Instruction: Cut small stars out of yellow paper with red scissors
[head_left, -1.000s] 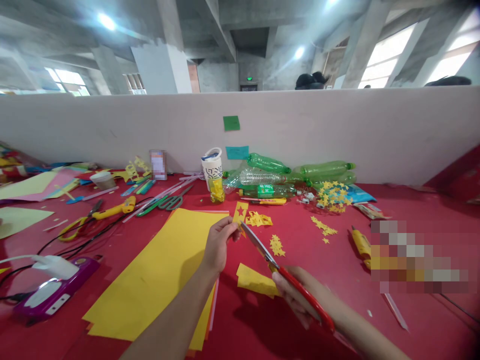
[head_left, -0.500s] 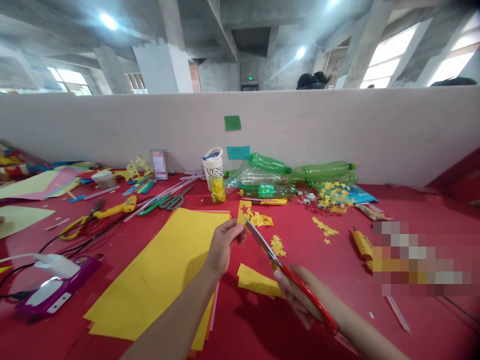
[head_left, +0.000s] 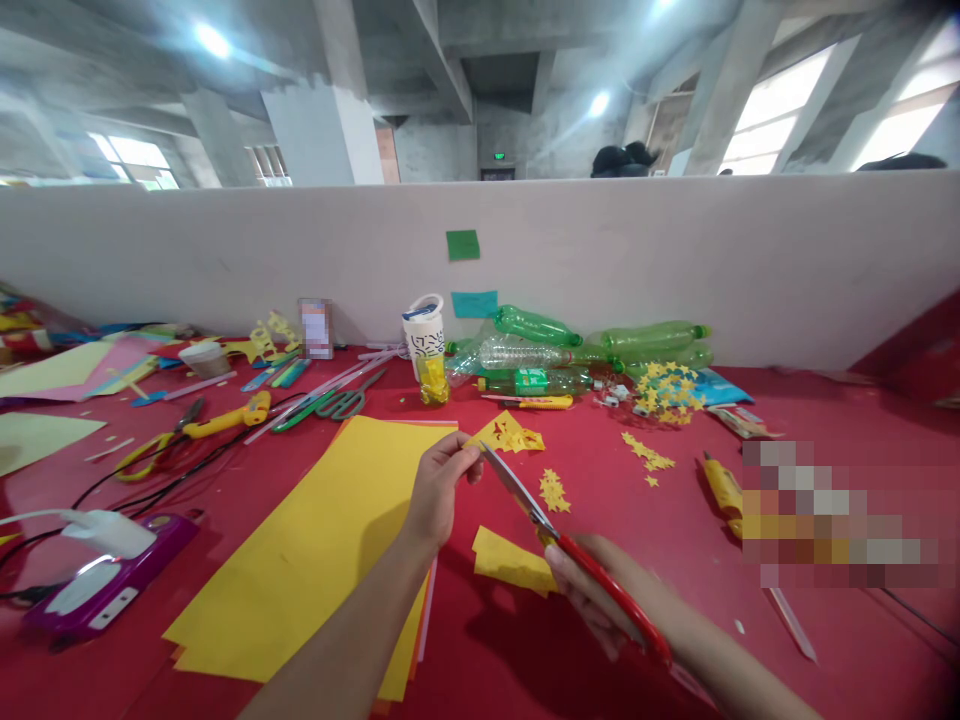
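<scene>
My left hand [head_left: 442,480] is closed in a pinch on a small piece of yellow paper [head_left: 474,443], mostly hidden by the fingers. My right hand [head_left: 600,585] grips red-handled scissors [head_left: 525,497], whose blade tips are close beside that piece. Just past the tips lie yellow paper scraps [head_left: 525,440] with cut-outs. A small heap of yellow paper stars [head_left: 553,490] rests to the right of the blades. Below them is a yellow paper strip [head_left: 502,560]. A stack of yellow paper sheets [head_left: 322,560] lies under and left of my left forearm.
Green plastic bottles [head_left: 652,338] lie along the white partition [head_left: 300,250], near a white cup [head_left: 424,335]. More stars [head_left: 667,390] sit at the right, with a yellow glue gun [head_left: 724,490] nearer. At left are a purple power strip [head_left: 112,590], cables and grey scissors [head_left: 345,402].
The yellow scrap with a star-shaped hole has left my left fingers and now lies by the other scraps. A small yellow piece stays pinched. The scissor tips moved slightly left.
</scene>
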